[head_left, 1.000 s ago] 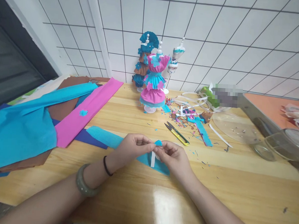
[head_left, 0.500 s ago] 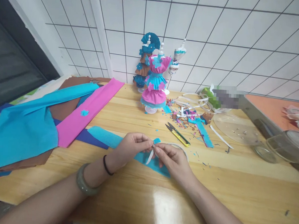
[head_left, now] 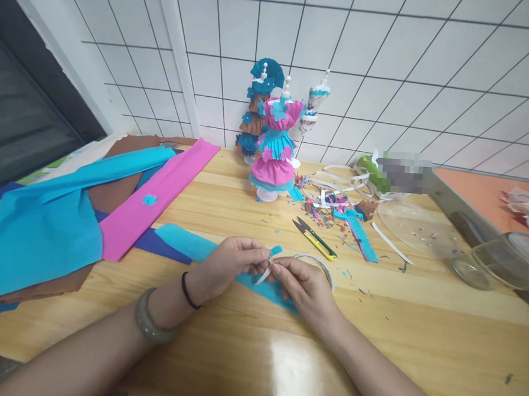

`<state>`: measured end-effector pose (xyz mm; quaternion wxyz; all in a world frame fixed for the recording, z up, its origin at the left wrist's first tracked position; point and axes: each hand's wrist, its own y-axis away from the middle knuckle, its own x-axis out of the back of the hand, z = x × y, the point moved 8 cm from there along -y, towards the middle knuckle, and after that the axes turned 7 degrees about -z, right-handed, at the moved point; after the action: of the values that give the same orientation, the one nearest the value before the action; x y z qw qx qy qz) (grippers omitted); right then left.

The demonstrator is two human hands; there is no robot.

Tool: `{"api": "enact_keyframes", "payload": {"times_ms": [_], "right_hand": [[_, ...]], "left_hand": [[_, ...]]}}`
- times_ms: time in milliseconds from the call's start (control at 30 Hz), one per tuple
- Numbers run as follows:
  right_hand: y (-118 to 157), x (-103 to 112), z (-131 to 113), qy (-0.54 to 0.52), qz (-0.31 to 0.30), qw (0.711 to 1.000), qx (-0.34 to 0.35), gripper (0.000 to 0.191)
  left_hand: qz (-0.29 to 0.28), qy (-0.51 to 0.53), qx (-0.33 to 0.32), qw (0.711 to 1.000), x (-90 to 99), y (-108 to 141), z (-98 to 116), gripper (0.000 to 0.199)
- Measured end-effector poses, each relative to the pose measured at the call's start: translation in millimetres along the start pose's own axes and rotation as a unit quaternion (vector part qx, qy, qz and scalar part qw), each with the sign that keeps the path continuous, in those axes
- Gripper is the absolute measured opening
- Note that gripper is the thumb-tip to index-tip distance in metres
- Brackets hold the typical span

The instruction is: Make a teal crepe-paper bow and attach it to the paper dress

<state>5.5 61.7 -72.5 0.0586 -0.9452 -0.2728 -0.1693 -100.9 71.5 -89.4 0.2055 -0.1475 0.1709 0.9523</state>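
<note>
My left hand [head_left: 242,262] and my right hand [head_left: 303,281] meet at the fingertips above the table. Both are closed in a pinch on a narrow white strip [head_left: 264,275], whose loose end hangs down between them. A small blue scrap [head_left: 276,252] shows just behind the fingertips; whether it is held or lies on the table I cannot tell. Beneath the hands lies a long strip of blue crepe paper [head_left: 271,293], partly covered by them. A roll of tape or similar ring [head_left: 321,263] is half hidden behind my right hand.
Yellow-handled thread snips [head_left: 318,241] lie beyond my right hand. Farther back stand a pink and blue paper dress on a mini mannequin [head_left: 280,142] and others behind it. Paper scraps [head_left: 330,207] and a glass jar [head_left: 505,258] are right; pink crepe paper [head_left: 157,207] lies left.
The hands stay together with only slight finger movement. The loose end of the white strip has shifted a little left and up, and the right hand has moved slightly, showing more of the ring.
</note>
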Motion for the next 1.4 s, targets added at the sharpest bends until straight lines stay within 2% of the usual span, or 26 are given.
{"api": "enact_keyframes", "payload": {"times_ms": [200, 367, 533, 733, 867, 1000, 1233, 1333, 1400], "right_hand": [[1.8, 2.4, -8.3, 0.037, 0.002, 0.999, 0.018, 0.035], [2.4, 1.7, -8.9, 0.056, -0.007, 0.998, 0.005, 0.038], [2.9, 2.6, -7.5, 0.060, -0.005, 0.998, 0.000, 0.041], [0.6, -1.0, 6.6, 0.050, -0.004, 0.998, -0.031, 0.028], [-0.3, -1.5, 14.1, 0.015, 0.001, 0.998, -0.053, 0.030], [0.5, 0.7, 10.5, 0.000, 0.006, 0.999, -0.050, 0.032], [2.0, 6.9, 2.4, 0.020, 0.027, 0.999, -0.038, 0.036], [2.2, 30.7, 7.0, 0.026, 0.096, 0.994, -0.035, 0.033], [5.2, 58.4, 7.6, 0.106, 0.180, 0.978, -0.019, 0.029]], "left_hand": [[-0.024, 0.025, 0.008, 0.999, -2.7, 0.7, -1.0, 0.018], [-0.031, 0.018, 0.009, 0.999, -3.2, 0.3, -0.9, 0.018], [-0.005, 0.001, -0.023, 1.000, 5.2, 0.4, 7.0, 0.019], [0.022, -0.032, -0.038, 0.999, 10.7, 2.5, 13.6, 0.020], [0.004, -0.003, -0.027, 1.000, 8.9, 1.8, 10.6, 0.019], [-0.012, 0.022, -0.031, 0.999, 8.0, 0.8, 9.8, 0.021], [0.016, 0.003, -0.056, 0.998, 13.9, -1.5, 12.7, 0.020], [0.022, 0.003, -0.061, 0.998, 16.1, -1.7, 13.0, 0.020], [0.021, 0.005, -0.059, 0.998, 16.0, -1.6, 12.9, 0.021]]}}
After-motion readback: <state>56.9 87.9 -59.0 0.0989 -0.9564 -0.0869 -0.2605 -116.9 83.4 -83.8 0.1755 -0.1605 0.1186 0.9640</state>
